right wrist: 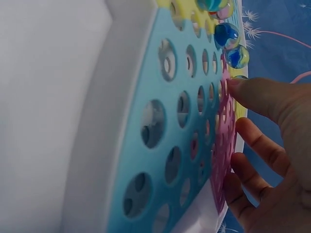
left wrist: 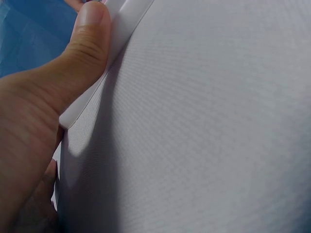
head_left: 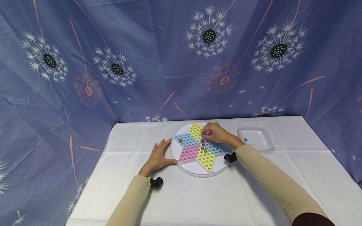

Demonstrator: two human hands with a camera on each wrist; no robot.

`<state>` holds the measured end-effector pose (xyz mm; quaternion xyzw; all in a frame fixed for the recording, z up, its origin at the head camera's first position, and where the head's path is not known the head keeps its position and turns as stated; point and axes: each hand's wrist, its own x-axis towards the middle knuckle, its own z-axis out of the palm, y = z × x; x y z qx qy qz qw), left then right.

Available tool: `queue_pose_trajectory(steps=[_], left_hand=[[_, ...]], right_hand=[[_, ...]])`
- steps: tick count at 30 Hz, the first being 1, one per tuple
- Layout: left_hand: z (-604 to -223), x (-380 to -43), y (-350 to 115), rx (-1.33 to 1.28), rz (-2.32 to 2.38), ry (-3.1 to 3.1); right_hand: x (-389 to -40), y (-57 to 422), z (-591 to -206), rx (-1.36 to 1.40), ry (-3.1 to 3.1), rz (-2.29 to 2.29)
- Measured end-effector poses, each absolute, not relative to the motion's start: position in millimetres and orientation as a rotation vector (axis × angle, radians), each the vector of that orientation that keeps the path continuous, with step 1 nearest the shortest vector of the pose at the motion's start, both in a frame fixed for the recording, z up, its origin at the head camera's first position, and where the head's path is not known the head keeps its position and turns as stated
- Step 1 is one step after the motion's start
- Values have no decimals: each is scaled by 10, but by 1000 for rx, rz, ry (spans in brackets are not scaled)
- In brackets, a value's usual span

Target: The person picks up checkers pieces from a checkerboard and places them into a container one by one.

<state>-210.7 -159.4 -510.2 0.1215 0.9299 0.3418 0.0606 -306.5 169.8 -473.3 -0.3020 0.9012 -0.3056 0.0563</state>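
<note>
A round white Chinese checkers board [head_left: 195, 171] with a star of yellow, blue and pink holed sections lies on the table. My left hand [head_left: 159, 157] rests at its left edge, fingers spread and fairly straight, thumb [left wrist: 90, 41] against the rim. Over the board's centre, my right hand [head_left: 217, 133] pinches a small marble [head_left: 202, 136], mostly hidden by the fingers. A blue marble [right wrist: 226, 35] and a blue-and-yellow marble [right wrist: 237, 57] sit in a row beside the thumb. Near the centre is also a teal marble [head_left: 205, 151]. A red-orange marble [head_left: 180, 141] sits on the left blue section.
To the board's right stands a clear plastic container [head_left: 255, 145], with a blue marble [head_left: 245, 140] showing at its left side. A white cloth [head_left: 198, 201] covers the table. Behind it hangs a blue dandelion-print curtain [head_left: 158, 56].
</note>
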Motion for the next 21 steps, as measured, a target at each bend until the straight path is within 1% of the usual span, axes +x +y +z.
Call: queue_pose_trajectory(steps=[8,15,21], left_hand=[[-5122,-2110,-1598,357,1050,2811],[-5111,-2105,-1600,361,1053,2811],[-5105,-2104,-1601,368,1058,2812]], right_hand=[[-3078,1717,-4656,-908,2727,-864],[-3069,1749,-4572,-973,2710,-941],[-3046,1773,-4473,-973,2681,-1022]])
